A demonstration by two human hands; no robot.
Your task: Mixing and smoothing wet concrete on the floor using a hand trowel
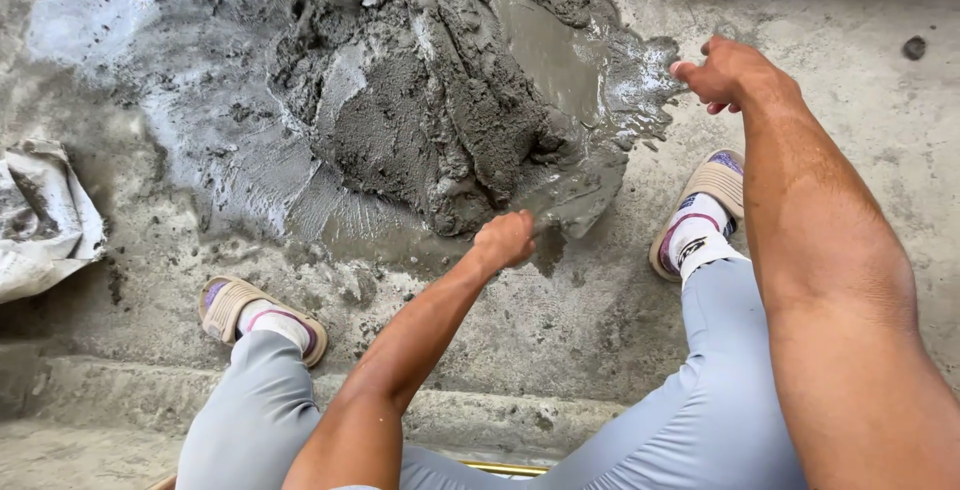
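A crumpled sack (40, 220) is seen at the far left on the concrete floor (880, 180). A heap of wet mortar (440, 100) lies in the middle. A trowel (575, 205) is gripped by the closed left hand (503, 240), its blade at the heap's near edge. The right hand (728, 75) is held loosely curled, empty, beside the puddle.

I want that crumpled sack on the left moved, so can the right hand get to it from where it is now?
Probably not without shifting. The right hand hangs at the far right of the wet cement pile, and the sack lies at the far left edge, with the pile and the left hand between them.
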